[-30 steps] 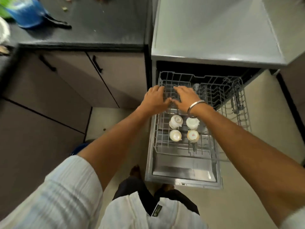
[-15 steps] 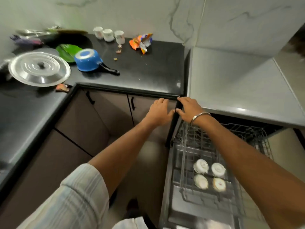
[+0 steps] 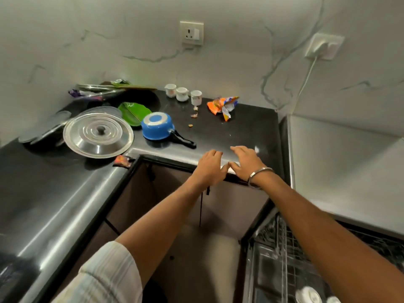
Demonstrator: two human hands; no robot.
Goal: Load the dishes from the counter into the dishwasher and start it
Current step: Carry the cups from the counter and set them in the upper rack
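Observation:
My left hand (image 3: 208, 166) and my right hand (image 3: 243, 162) reach side by side over the front edge of the black counter (image 3: 240, 130), fingers relaxed, holding nothing. Three white cups (image 3: 182, 94) stand at the back of the counter by the wall. An upturned blue saucepan (image 3: 157, 126) with a black handle lies left of my hands. A steel lid (image 3: 98, 134) and a green plate (image 3: 134, 112) sit further left, with steel utensils (image 3: 98, 89) behind. The dishwasher rack (image 3: 282, 259) is pulled out at lower right, with white cups (image 3: 308, 295) upside down in it.
An orange snack wrapper (image 3: 223, 105) and crumbs lie on the counter near the cups. A small wrapper (image 3: 122, 160) sits at the counter's inner corner. The grey dishwasher top (image 3: 338, 167) is to the right. Wall sockets (image 3: 192, 32) and a plugged cable (image 3: 306, 82) are above.
My hands left the dishwasher rack and rose to the counter edge. My view swung up and left from the rack to the counter and wall.

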